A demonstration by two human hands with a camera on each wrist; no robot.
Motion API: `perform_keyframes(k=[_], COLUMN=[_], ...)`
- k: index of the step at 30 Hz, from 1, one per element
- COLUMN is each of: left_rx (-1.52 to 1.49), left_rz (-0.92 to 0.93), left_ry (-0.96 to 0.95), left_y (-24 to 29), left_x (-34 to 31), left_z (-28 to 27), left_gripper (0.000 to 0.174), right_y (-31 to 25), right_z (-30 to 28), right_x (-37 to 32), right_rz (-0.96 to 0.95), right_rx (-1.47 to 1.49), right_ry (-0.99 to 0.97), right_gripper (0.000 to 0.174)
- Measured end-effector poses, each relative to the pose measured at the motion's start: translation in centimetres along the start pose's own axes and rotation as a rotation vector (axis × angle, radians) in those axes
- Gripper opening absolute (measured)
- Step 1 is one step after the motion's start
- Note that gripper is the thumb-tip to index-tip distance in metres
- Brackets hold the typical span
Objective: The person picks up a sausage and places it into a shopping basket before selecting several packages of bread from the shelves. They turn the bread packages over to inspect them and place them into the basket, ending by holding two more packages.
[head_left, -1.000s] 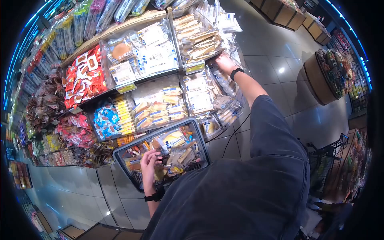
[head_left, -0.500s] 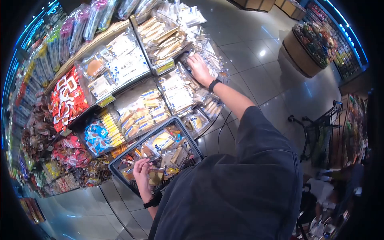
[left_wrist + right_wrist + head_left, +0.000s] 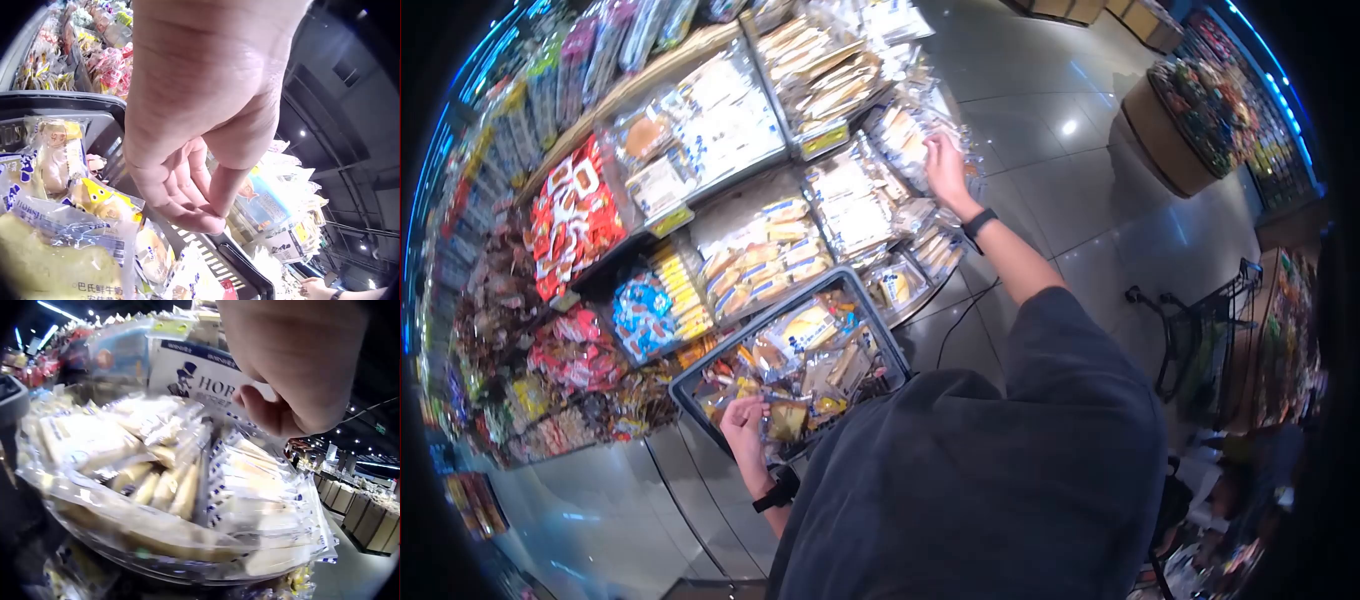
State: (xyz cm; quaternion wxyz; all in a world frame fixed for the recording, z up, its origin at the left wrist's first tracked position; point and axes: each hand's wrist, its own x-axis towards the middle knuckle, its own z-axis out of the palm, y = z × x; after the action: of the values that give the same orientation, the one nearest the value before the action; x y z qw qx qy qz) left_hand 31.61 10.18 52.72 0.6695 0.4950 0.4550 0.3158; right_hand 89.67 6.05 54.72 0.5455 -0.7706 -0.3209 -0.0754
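Note:
My right hand [image 3: 946,172] is over the right end of the display, pinching a clear-wrapped packet [image 3: 899,132] by its edge. In the right wrist view, the thumb lies against this packet's white and blue printed face [image 3: 194,378], and the other fingertips are hidden behind it. Below it lie wrapped bread packs [image 3: 262,494] in a clear-walled bin. My left hand [image 3: 743,425] hangs over the near-left side of a dark basket [image 3: 683,392], fingers loosely bent with nothing between them. Wrapped breads and snacks [image 3: 56,250] fill the basket beside it.
Divided bins hold red packets [image 3: 578,215], blue packets [image 3: 642,312], yellow sticks [image 3: 683,292] and wrapped sandwiches [image 3: 770,255]. A black cable [image 3: 962,318] runs along the tiled floor. To the right stand a cart [image 3: 1205,335] and a round display stand [image 3: 1165,150].
My right hand has drawn back from among the packs at the display's right end and now has a packet in its fingers. The left hand stays over the basket; the head view has shifted.

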Motion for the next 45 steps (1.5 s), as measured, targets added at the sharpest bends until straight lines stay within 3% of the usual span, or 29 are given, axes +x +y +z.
perform_keyframes(k=[3, 5, 7, 9, 11, 12, 14, 15, 17, 18, 19, 21, 22, 23, 26, 29, 31, 36, 39, 42, 44, 45], left_rx=[0.014, 0.056, 0.093, 0.124, 0.146, 0.145, 0.206, 0.266, 0.354, 0.419, 0.483, 0.596, 0.709, 0.707, 0.894, 0.965, 1.025, 0.967, 0.903, 0.874, 0.84, 0.819], left_rz=[-0.028, 0.002, 0.05, 0.01, -0.002, -0.037, -0.002, 0.042, 0.058, 0.062, 0.064, 0.14, 0.221, 0.223, 0.261, 0.336, 0.374, 0.351, 0.338, 0.317, 0.41, 0.425], left_ry=[0.168, 0.242, 0.228, 0.258, 0.256, 0.233, 0.207, 0.172, 0.17, 0.181, 0.193, 0.248, 0.305, 0.308, 0.302, 0.281, 0.268, 0.244, 0.253, 0.283, 0.296, 0.294], left_y=[0.4, -0.5, -2.4, -1.7, -1.7, -2.2, -2.8, -3.1, -3.9, -3.9, -3.8, -3.1, -2.8, -2.8, -2.3, -4.1, -4.7, -5.0, -4.0, -2.9, -2.1, -1.4], left_x=[-1.2, -1.8, -2.1, -2.9, -3.0, -3.0, -2.9, -2.7, -2.5, -2.3, -2.4, -2.5, -2.3, -2.2, -2.3, -1.9, -1.6, -1.3, -1.6, -1.5, -1.4, -1.3], left_z=[-0.3, -1.7, -3.6, -2.9, -2.2, -2.2, -1.8, -1.5, -1.2, -1.0, -0.4, 1.2, 1.7, 1.8, 2.2, 1.5, 1.5, 1.4, 1.8, 2.2, 2.4, 2.7], left_gripper=[0.018, 0.019, 0.019, 0.021, 0.022, 0.023, 0.024, 0.024, 0.025, 0.028, 0.032, 0.038, 0.044, 0.044, 0.065, 0.065, 0.065, 0.065, 0.065, 0.066, 0.067, 0.068], right_y=[-3.2, -5.1, -8.6, -8.7, -8.6, -8.7, -8.8, -9.3, -11.3, -12.0, -11.3, -10.2, -10.4, -10.5, -10.6, -11.4, -12.4, -11.1, -12.1, -11.9, -13.0, -13.7], right_z=[-1.8, -2.2, -3.1, -2.7, -1.8, -1.5, -0.9, -0.7, -0.1, 0.4, 1.4, 3.2, 3.6, 4.0, 5.4, 7.2, 8.5, 10.8, 9.8, 8.7, 6.9, 5.9], right_x=[-5.4, -10.4, -15.2, -19.7, -23.4, -24.3, -25.5, -25.7, -25.2, -24.8, -25.5, -27.1, -27.4, -27.7, -28.7, -28.2, -27.2, -27.1, -26.5, -26.3, -25.5, -24.9], right_rz=[-0.08, 0.021, -0.046, -0.067, -0.021, -0.013, -0.207, -0.202, 0.03, 0.062, 0.066, -0.36, -0.34, -0.344, -0.335, -0.37, -0.551, -0.602, -0.589, -0.646, -0.641, -0.523], right_rx=[-0.062, -0.002, -0.004, 0.007, 0.167, 0.172, 0.135, 0.137, 0.174, 0.097, 0.098, 0.013, -0.078, -0.078, -0.184, 0.048, 0.057, -0.198, -0.239, -0.099, -0.05, 0.025], right_ry=[-0.14, -0.244, -0.466, -0.767, -0.897, -0.911, -0.879, -0.886, -1.05, -1.174, -1.175, -1.018, -1.082, -1.081, -1.03, -0.932, -0.751, -0.786, -0.848, -0.787, -0.79, -0.849], right_gripper=[0.028, 0.034, 0.035, 0.02, 0.009, 0.009, 0.011, 0.011, 0.014, 0.023, 0.023, 0.037, 0.043, 0.043, 0.04, 0.041, 0.047, 0.058, 0.044, 0.043, 0.044, 0.042])
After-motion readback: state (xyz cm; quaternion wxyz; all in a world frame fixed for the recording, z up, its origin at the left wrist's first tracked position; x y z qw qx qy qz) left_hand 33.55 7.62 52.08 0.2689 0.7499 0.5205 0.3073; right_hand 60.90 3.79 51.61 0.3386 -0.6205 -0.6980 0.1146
